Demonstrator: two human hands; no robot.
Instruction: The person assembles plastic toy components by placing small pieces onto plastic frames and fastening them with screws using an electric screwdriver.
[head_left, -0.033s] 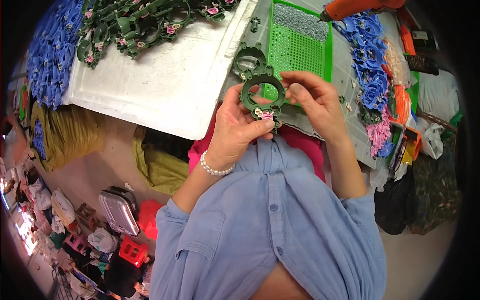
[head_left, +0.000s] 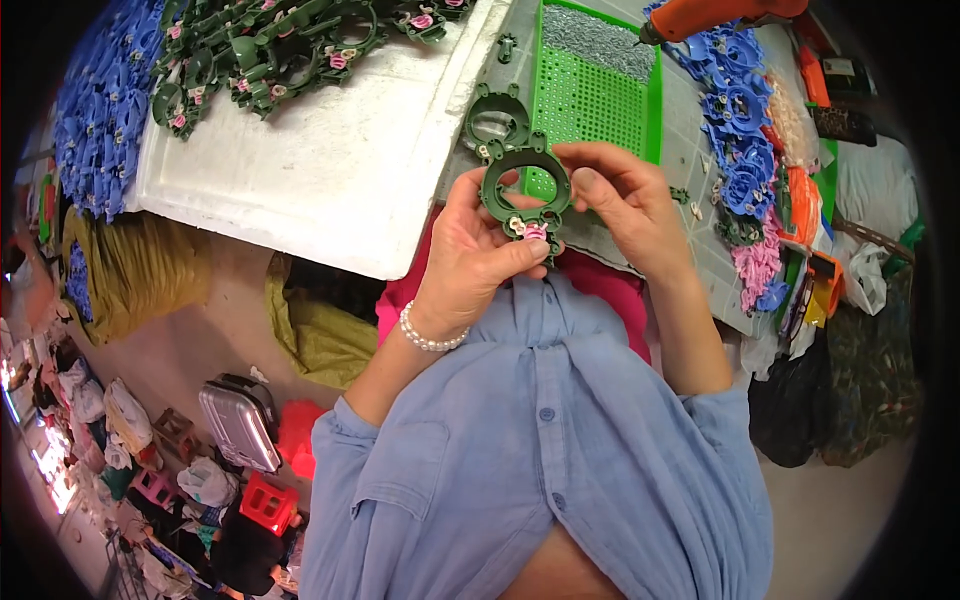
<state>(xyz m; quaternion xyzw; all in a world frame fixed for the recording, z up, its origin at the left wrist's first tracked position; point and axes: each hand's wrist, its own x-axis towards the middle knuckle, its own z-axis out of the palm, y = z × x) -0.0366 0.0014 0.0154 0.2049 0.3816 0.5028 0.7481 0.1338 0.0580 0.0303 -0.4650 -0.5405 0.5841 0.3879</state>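
Observation:
My left hand (head_left: pixel 465 245), with a pearl bracelet at its wrist, grips a dark green plastic ring frame (head_left: pixel 493 203) by its lower end. A pink flower (head_left: pixel 535 231) and small cream flowers sit at that end, beside my thumb. A second, rounder ring joins it at the top and reaches over the table. Close against the ring's right side is my right hand (head_left: pixel 632 205), its fingers bent and the thumb near the fingertips. Whatever lies between those fingertips is too small to make out.
Ahead stands a green perforated tray (head_left: pixel 590 105) of small silvery screws. An orange power driver (head_left: pixel 715 18) hangs over its right corner. Green flowered rings (head_left: pixel 290 60) lie on a white foam board (head_left: pixel 310 165); blue ones (head_left: pixel 738 110) line the right side. A silver case (head_left: pixel 238 422) stands on the floor.

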